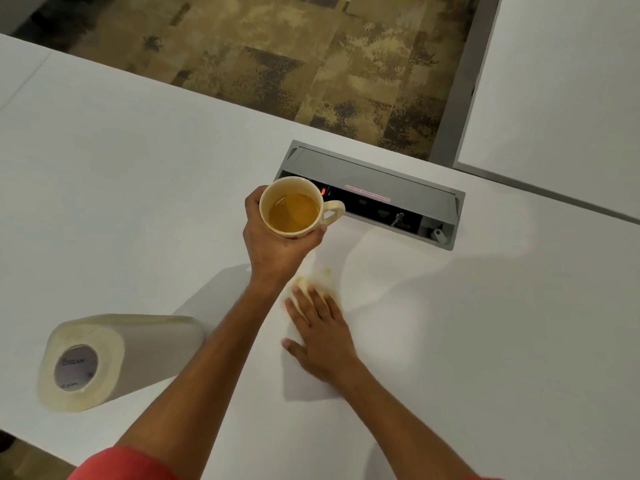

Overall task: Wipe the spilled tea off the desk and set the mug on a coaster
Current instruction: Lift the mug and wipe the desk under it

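My left hand [273, 237] grips a cream mug [294, 206] of amber tea around its body and holds it above the white desk [138, 202], handle pointing right. My right hand [320, 332] lies flat, fingers spread, pressing a tea-stained paper towel [320, 277] against the desk just below and right of the mug. The towel shows yellow wet patches at its far edge. A faint wet sheen curves across the desk to the right of the towel. No coaster is in view.
A paper towel roll [104, 358] lies on its side at the near left. A grey recessed power and socket box [377, 195] sits in the desk right behind the mug. A second white desk [561, 98] stands at the far right, with carpet beyond.
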